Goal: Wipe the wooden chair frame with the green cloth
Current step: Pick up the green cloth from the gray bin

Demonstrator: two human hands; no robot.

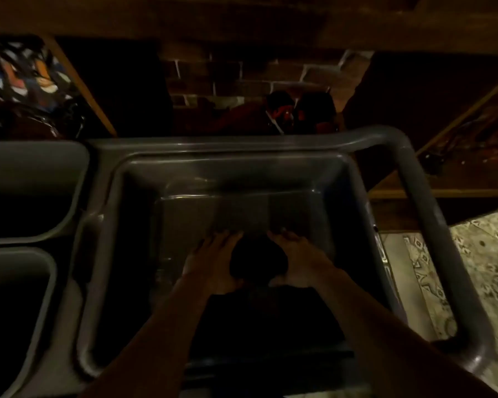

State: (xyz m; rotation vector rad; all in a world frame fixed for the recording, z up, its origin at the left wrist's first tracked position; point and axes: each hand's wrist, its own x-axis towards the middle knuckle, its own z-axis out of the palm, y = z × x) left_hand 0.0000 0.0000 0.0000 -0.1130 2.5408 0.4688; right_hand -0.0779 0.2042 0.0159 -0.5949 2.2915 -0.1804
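The scene is very dark. Both of my hands reach down into a grey plastic tub [342, 196]. My left hand [213, 262] and my right hand [296, 259] press from either side on a dark bunched cloth [258, 261]; its colour cannot be made out in this light. The tub looks to hold some water, with faint reflections on its floor. Wooden frame pieces [81, 81] slant across the upper left, and another wooden rail [466, 110] slants at the upper right.
The tub sits in a grey cart with a thick tubular handle [431, 214] on the right. Two more grey bins [32, 193] are on the left. A brick wall [242, 79] lies ahead, patterned floor tiles [477, 268] at the right.
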